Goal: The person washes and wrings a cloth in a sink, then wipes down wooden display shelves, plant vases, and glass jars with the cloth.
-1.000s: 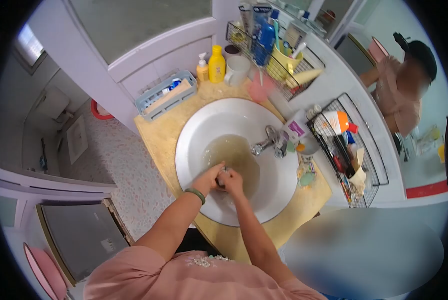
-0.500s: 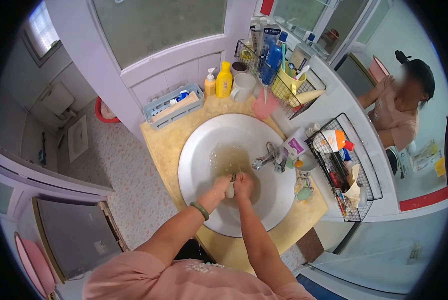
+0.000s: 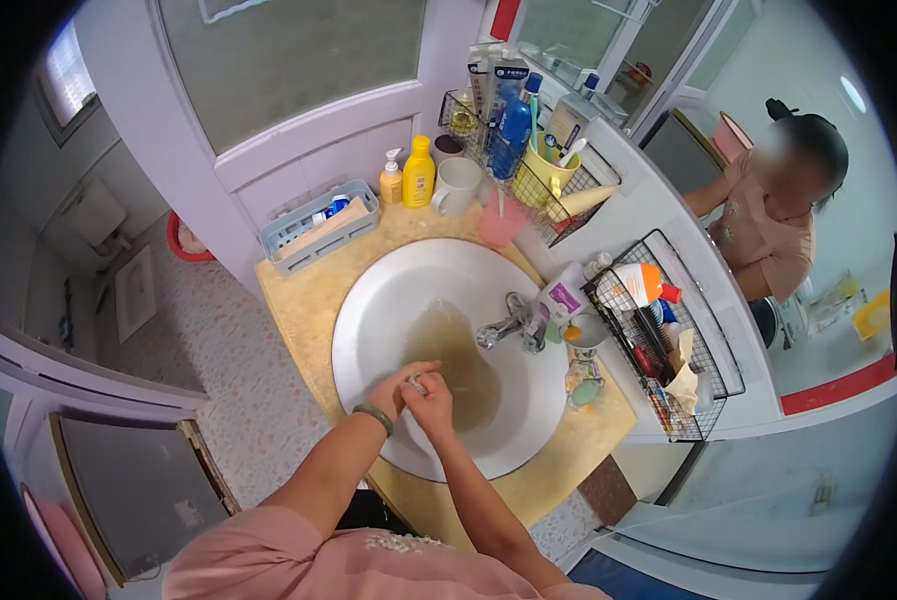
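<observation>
Both hands are together over the left front part of a white washbasin (image 3: pixel 356 300) that holds murky brownish water (image 3: pixel 468 375). My left hand (image 3: pixel 401 386), with a green bangle (image 3: pixel 373 418) on its wrist, is closed against my right hand (image 3: pixel 432 408). Between the fingers shows a bit of a small, pale, cloth-like thing (image 3: pixel 418 384); most of it is hidden, and its exact kind is unclear. The fingers of my right hand are curled round it too. A chrome tap (image 3: pixel 503 330) stands at the basin's right rim, apart from the hands.
Along the back of the yellow counter (image 3: pixel 298 300) are a grey-blue basket (image 3: pixel 323 228), a yellow bottle (image 3: pixel 419 175), a pump bottle (image 3: pixel 391 180), a white mug (image 3: pixel 456 186) and a pink cup (image 3: pixel 501 220). Wire racks (image 3: pixel 668 345) of toiletries line the right side below a mirror (image 3: pixel 768 200).
My hands have risen from the water and come closer to me, pressed together round the pale thing, which now shows less. The view has shifted slightly.
</observation>
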`<state>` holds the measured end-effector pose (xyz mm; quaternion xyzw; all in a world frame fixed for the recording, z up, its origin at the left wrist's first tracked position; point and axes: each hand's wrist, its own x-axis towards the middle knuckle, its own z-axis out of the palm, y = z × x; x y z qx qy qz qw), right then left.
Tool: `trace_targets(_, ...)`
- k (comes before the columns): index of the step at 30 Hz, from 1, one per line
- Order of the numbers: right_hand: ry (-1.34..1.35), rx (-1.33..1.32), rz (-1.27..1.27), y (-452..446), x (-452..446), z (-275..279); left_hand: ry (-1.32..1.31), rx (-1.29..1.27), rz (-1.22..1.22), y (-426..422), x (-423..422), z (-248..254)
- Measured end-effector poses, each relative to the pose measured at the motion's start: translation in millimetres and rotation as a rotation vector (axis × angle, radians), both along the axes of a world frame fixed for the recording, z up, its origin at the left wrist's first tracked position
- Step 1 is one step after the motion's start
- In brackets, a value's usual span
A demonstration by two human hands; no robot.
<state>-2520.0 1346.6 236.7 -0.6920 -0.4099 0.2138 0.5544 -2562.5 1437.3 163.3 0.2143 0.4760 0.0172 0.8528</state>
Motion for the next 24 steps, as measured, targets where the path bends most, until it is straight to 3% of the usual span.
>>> trace_targets(4, -0.068, 0.055, -0.073, 14.6, 12.2, -0.7, -0.015, 0.034, 0.080, -6.3, 13.5, -9.0)
trace_targets(6, -0.325, -0.194, -0.105, 18.0, 20.3, 2.8, -0.024, 0.049, 0.124, -10.5, 19.3, -11.8)
trace_targets(11, -0.279, -0.410, -0.182, 28.7, 62.0, -40.6, -0.052, 0.086, 0.204, -18.6, 27.6, -8.9)
trace_targets(13, -0.287, -0.419, -0.212, 17.0, 81.8, -78.8, 0.175, 0.421, 0.119, -20.3, 26.2, 5.0)
trace_targets(14, -0.456, -0.346, -0.250, 6.5, 93.1, -101.1, 0.173, 0.425, 0.122, -16.3, 22.8, -13.5)
trace_targets(15, -0.625, -0.270, -0.285, -2.3, 97.6, -115.0, 0.191, 0.684, 0.091, -9.0, 17.2, -48.5)
trace_targets(16, -0.629, -0.266, -0.282, -10.9, 94.4, -122.0, 0.210, 0.941, 0.058, -5.2, 14.0, -46.5)
trace_targets(17, -0.649, -0.420, -0.227, -19.8, 90.3, -129.1, 0.207, 0.942, 0.060, -3.5, 12.4, -44.4)
trace_targets(18, -0.671, -0.576, -0.171, -24.7, 88.8, -132.1, 0.320, 0.650, 0.005, -4.5, 7.9, -0.1)
trace_targets(19, -0.122, -0.623, -0.087, -22.4, 80.0, -130.2, 0.426, 0.354, -0.052, -7.3, 6.1, 26.8)
trace_targets(20, 0.429, -0.632, 0.000, -15.7, 65.4, -123.5, 0.420, 0.354, -0.053, -8.3, 6.8, 26.5)
trace_targets(22, 0.496, -0.420, 0.008, -8.3, 29.1, -48.2, 0.213, -0.033, -0.031, -2.0, 6.8, 25.3)
trace_targets(23, 0.055, -0.293, 0.046, -5.5, 24.3, -79.6, 0.209, -0.024, -0.028, 0.6, 2.7, 23.4)
trace_targets(24, 0.014, -0.143, 0.003, -3.0, 13.3, -56.8, 0.007, 0.020, 0.016, -0.6, -6.2, 18.1)
